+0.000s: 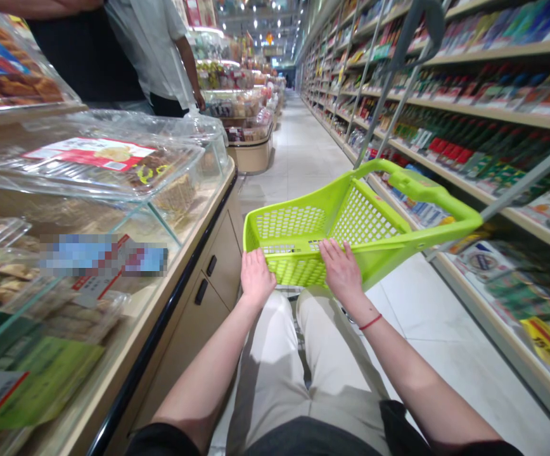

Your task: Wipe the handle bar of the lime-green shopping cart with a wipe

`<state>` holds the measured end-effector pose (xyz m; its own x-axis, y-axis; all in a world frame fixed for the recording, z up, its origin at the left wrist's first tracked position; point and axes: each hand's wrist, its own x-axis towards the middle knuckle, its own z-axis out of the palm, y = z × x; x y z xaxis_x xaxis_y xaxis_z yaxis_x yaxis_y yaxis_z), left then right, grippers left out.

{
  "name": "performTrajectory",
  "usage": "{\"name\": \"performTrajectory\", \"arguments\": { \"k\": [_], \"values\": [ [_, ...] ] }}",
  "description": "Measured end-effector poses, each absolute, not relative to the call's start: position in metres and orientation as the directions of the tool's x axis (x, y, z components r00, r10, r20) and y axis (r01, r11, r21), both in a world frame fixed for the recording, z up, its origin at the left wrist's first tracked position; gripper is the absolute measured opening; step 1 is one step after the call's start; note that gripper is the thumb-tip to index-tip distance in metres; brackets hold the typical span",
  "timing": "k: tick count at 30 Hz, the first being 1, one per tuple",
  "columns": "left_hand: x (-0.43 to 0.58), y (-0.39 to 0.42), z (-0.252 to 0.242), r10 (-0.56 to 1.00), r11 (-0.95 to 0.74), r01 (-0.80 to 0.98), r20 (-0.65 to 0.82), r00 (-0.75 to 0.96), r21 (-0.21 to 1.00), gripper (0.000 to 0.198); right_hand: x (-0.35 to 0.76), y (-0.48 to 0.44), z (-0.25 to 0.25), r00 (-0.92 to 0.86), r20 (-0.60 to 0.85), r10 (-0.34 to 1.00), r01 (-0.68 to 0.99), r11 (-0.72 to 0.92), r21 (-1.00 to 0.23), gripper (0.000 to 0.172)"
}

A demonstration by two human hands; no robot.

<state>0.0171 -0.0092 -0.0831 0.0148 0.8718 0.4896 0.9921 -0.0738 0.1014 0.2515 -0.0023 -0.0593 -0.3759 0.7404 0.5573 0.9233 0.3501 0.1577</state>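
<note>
In the head view, the left hand [257,277] and the right hand [343,272] sit well apart on the near rim of a lime-green mesh basket [332,235], fingers hooked over the plastic, each grip closed on that rim. The basket rides just above the knees of pale trousers [298,361], on grey cart poles [389,107] that rise ahead of it. A red string [370,322] circles the right wrist (the only bit of colour on either arm).

To the left runs a counter [184,272] with clear tubs [113,158] of baked goods; a red-and-white label [89,154] is too small to read, and a nearby tag is blurred. To the right, packed shelves [469,107] carry a yellow tag [548,340], also unreadable. Ahead stands another person [154,50].
</note>
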Motion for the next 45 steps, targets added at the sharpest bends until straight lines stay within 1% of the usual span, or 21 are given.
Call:
{"name": "performTrajectory", "arguments": {
  "k": [5,9,12,14,16,19,23,24,27,31,35,39,42,45],
  "values": [
    [0.017,-0.009,-0.083,0.873,-0.071,0.993,0.488,0.015,0.096,0.067,0.31,-0.003,-0.04,-0.312,0.585,0.748,0.95,0.245,0.193,0.053],
    [0.018,-0.009,-0.082,0.874,-0.074,0.992,0.485,0.016,0.1,0.067,0.347,0.0,-0.031,-0.216,0.664,0.716,0.976,0.15,0.156,0.054],
    [0.018,-0.01,-0.082,0.875,-0.079,0.99,0.485,0.011,0.12,0.066,0.347,0.002,-0.034,-0.181,0.683,0.708,0.983,0.12,0.137,0.053],
    [0.021,-0.01,-0.081,0.873,-0.095,0.986,0.488,0.015,0.14,0.066,0.334,0.002,-0.039,-0.186,0.675,0.714,0.982,0.122,0.142,0.051],
    [0.027,-0.011,-0.079,0.874,-0.141,0.979,0.483,0.053,0.147,0.07,0.314,0.003,-0.044,-0.2,0.658,0.726,0.98,0.136,0.148,0.049],
    [0.048,-0.011,-0.074,0.875,-0.252,0.959,0.455,0.167,0.132,0.078,0.283,0.002,-0.049,-0.235,0.628,0.742,0.972,0.176,0.155,0.048],
    [0.082,-0.011,-0.064,0.834,-0.423,0.902,0.426,0.351,0.084,0.079,0.26,0.0,-0.05,-0.294,0.603,0.741,0.956,0.234,0.178,0.047],
    [0.088,-0.011,-0.062,0.828,-0.439,0.895,0.423,0.368,0.081,0.079,0.26,-0.001,-0.049,-0.315,0.594,0.74,0.949,0.251,0.191,0.047],
    [0.095,-0.009,-0.06,0.83,-0.44,0.894,0.419,0.368,0.087,0.08,0.277,-0.001,-0.041,-0.368,0.566,0.738,0.93,0.284,0.235,0.047],
    [0.09,-0.006,-0.062,0.83,-0.448,0.889,0.412,0.376,0.092,0.08,0.324,-0.001,-0.025,-0.341,0.581,0.739,0.939,0.237,0.249,0.048],
    [0.089,-0.006,-0.063,0.83,-0.441,0.892,0.424,0.364,0.096,0.08,0.365,-0.001,-0.013,-0.25,0.65,0.717,0.967,0.147,0.21,0.048],
    [0.091,-0.007,-0.062,0.83,-0.443,0.89,0.426,0.36,0.11,0.081,0.368,0.001,-0.017,-0.163,0.701,0.694,0.986,0.088,0.142,0.051],
    [0.091,-0.007,-0.062,0.834,-0.441,0.888,0.425,0.351,0.132,0.08,0.339,0.003,-0.029,-0.145,0.686,0.713,0.989,0.108,0.097,0.05],
    [0.091,-0.007,-0.062,0.836,-0.44,0.887,0.424,0.348,0.14,0.079,0.302,0.004,-0.042,-0.214,0.639,0.739,0.974,0.207,0.086,0.051]
  ]
}}
